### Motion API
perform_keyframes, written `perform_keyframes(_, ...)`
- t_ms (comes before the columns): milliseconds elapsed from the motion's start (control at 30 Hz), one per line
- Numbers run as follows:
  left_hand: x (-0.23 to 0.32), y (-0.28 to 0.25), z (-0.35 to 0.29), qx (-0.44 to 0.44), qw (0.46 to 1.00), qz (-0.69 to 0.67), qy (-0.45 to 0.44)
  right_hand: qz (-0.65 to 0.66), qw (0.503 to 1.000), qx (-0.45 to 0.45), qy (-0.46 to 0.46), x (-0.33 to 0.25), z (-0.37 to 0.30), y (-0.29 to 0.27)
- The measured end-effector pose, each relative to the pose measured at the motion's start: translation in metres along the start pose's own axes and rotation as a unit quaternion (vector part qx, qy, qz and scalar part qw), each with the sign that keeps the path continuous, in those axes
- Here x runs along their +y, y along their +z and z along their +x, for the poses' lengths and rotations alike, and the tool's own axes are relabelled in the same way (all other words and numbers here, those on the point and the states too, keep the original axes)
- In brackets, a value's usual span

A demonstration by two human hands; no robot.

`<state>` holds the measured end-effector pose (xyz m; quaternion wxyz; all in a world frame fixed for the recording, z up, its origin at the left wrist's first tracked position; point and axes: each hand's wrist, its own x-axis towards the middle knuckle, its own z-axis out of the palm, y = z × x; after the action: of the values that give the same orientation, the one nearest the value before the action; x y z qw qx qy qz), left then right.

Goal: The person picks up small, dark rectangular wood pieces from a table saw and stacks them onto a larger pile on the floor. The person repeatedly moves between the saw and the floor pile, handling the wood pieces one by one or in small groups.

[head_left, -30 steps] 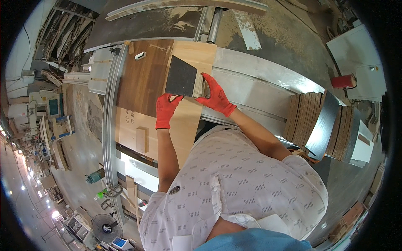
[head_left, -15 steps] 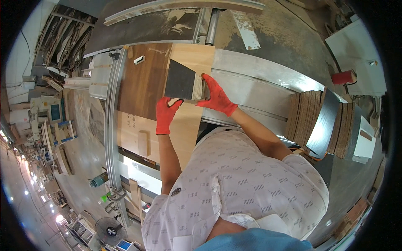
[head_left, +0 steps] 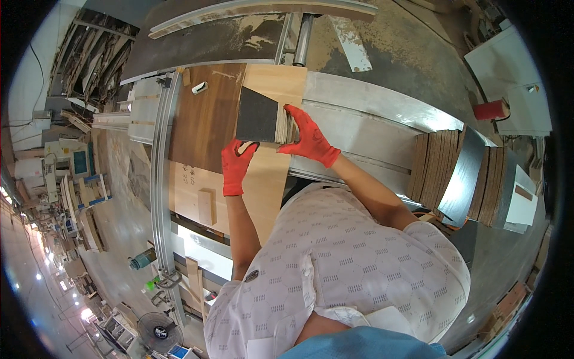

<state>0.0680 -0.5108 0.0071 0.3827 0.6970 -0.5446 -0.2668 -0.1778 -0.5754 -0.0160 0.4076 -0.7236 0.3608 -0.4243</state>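
A neat stack of dark-faced boards (head_left: 257, 113) with one slanted edge lies before me, its pale layered edges showing on the right. My right hand (head_left: 310, 139), in a red glove, grips the right end of this stack, with the thumb toward the near corner and the fingers toward the far one. At the near left corner, my left hand (head_left: 238, 164), also gloved in red, rests against the edge with thumb and fingers apart. Part of its fingertips is hidden. Beneath the stack are a pale wood panel (head_left: 272, 173) and a dark brown wood-grain panel (head_left: 203, 125).
A small white-and-black object (head_left: 200, 88) sits on the brown panel, and a small wood block (head_left: 207, 207) on the pale one. Metal rails (head_left: 160, 161) run along the left. Stacked board pieces (head_left: 439, 173) stand at the right, near my right elbow.
My left hand has shifted slightly toward me, and its thumb and fingers have spread a little. The right hand has moved slightly left along the end of the stack.
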Motion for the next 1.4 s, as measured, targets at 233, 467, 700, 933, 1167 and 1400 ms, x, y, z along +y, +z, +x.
perform_keyframes(233,-0.003,-0.001,-0.001,-0.018,0.996,-0.03,-0.079,0.003,1.0,-0.006,0.021,0.0,0.0,0.002)
perform_keyframes(467,0.048,-0.01,-0.006,-0.026,0.996,-0.034,-0.08,0.005,1.0,-0.002,-0.005,-0.013,0.006,-0.002)
perform_keyframes(700,0.043,-0.01,-0.006,-0.032,0.995,-0.058,-0.07,-0.006,1.0,0.01,0.002,-0.02,0.009,0.001)
perform_keyframes(933,0.035,-0.007,-0.009,-0.002,0.987,-0.152,-0.051,0.029,0.999,0.023,-0.027,-0.02,0.011,0.003)
perform_keyframes(1167,0.047,-0.014,-0.008,-0.015,0.998,-0.045,-0.034,0.019,1.0,0.02,-0.003,-0.022,0.011,0.002)
perform_keyframes(1400,0.032,-0.018,-0.006,-0.025,0.997,-0.069,0.003,0.023,1.0,0.017,-0.005,-0.023,0.013,0.002)
